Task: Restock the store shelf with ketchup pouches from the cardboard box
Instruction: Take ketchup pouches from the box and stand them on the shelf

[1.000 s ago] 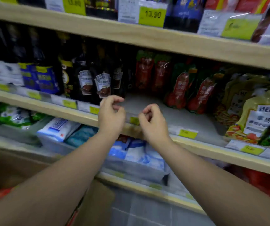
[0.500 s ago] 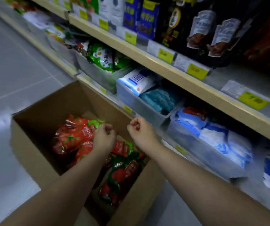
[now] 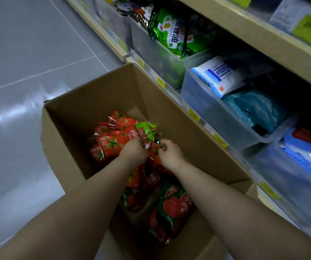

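An open cardboard box [image 3: 87, 94] stands on the floor beside the shelf unit. Inside lie several red ketchup pouches [image 3: 111, 139] with tomato pictures and green tops; more pouches [image 3: 171, 207] fill the near end. Both my arms reach down into the box. My left hand [image 3: 134, 152] has its fingers curled on the top edge of a red pouch. My right hand [image 3: 171, 153] pinches the green top of a pouch right beside it. The wooden shelf board [image 3: 263, 40] runs above at the upper right; its top surface is out of view.
Clear plastic bins on the bottom shelf hold green packets [image 3: 171, 34], white and blue packs [image 3: 218, 76] and teal bags [image 3: 254, 107]. Yellow price tags [image 3: 220, 140] line the shelf edges. Grey floor tiles [image 3: 29, 53] spread to the left of the box.
My view swung down from the ketchup shelf to the box. Both hands dropped from shelf height into the box and closed on pouch tops.
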The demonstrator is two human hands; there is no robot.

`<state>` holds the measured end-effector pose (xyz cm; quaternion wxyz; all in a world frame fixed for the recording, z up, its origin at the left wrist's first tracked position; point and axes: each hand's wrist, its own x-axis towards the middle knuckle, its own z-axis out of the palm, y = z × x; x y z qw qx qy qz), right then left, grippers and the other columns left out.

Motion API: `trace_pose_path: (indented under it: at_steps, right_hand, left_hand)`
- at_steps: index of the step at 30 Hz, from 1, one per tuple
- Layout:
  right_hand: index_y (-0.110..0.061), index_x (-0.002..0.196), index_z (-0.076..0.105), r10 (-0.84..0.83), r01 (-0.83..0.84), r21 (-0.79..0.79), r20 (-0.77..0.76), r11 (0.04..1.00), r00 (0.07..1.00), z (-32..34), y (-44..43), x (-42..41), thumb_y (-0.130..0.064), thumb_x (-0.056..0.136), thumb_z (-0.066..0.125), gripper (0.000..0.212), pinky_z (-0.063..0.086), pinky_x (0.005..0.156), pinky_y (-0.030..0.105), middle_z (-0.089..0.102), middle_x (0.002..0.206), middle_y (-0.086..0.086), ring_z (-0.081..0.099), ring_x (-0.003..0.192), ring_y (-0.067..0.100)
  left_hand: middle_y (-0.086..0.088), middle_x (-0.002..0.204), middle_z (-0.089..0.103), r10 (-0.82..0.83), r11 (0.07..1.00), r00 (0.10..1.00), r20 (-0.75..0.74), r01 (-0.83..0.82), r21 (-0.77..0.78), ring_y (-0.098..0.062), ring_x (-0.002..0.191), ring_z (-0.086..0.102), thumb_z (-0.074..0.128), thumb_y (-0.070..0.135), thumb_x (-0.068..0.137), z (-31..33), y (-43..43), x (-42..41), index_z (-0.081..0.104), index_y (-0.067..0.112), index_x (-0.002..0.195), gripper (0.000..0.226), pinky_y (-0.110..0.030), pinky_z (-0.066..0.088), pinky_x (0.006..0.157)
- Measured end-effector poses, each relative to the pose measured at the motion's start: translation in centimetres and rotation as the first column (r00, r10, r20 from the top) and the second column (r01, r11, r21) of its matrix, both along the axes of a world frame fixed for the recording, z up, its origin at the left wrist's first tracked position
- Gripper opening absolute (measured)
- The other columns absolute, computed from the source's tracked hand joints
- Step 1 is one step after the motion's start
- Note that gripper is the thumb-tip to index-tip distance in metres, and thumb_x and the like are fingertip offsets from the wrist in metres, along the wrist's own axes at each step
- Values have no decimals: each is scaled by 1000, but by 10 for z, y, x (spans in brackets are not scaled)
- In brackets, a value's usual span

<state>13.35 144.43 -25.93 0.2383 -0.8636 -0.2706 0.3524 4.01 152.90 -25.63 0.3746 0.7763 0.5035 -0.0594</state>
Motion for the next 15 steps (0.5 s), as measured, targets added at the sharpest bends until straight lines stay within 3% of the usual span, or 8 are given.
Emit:
trace_pose_path:
  at_steps: [4, 8, 10, 13, 15]
  right_hand:
    - [-19, 131, 50, 122, -114, -183, 35, 977, 992, -22, 3, 5, -17, 88, 45, 42, 42, 98, 35, 51, 133, 13, 52, 118, 34]
    - [-25, 139, 44, 87, -106, -127, -148, 986, 985, -33, -15, 7, -12, 89, 44, 51, 43, 85, 31, 50, 136, 13, 53, 103, 24]
    - [-27, 135, 48, -8, -15, -93, -248, 996, 969, -30, -19, 7, -11, 89, 43, 49, 47, 78, 28, 54, 130, 11, 54, 97, 23]
    - [-25, 99, 63, -259, 246, -81, -259, 966, 931, -21, -24, 3, -22, 91, 46, 18, 56, 82, 37, 64, 109, 8, 63, 93, 24]
    - [-13, 106, 59, -437, 414, -145, -382, 899, 815, -13, -30, -3, -28, 94, 46, 24, 57, 73, 33, 65, 93, 11, 65, 82, 23]
  left_hand:
    - [-15, 119, 63, -26, 999, 1000, -12, 25, -36, -31, 109, 58, 44, 22, 92, -13, -1, 3, 62, 7, 114, 31, -30, 45, 87]
    - [-7, 109, 66, -1, 999, 1000, 15, 0, 42, -27, 99, 62, 55, 30, 89, -16, -5, 8, 61, 14, 112, 29, -34, 51, 81]
    - [-7, 102, 66, 27, 996, 1000, 11, -28, 80, -26, 92, 62, 57, 29, 87, -16, -7, 9, 60, 15, 103, 22, -34, 53, 76]
    - [-10, 100, 66, 71, 995, 997, -9, -70, 75, -29, 91, 62, 53, 27, 89, -12, -9, 9, 60, 12, 97, 18, -34, 52, 74]
    - [-12, 104, 64, 83, 995, 996, -30, -81, 50, -30, 95, 62, 53, 28, 89, -6, -11, 6, 60, 9, 103, 24, -36, 54, 79]
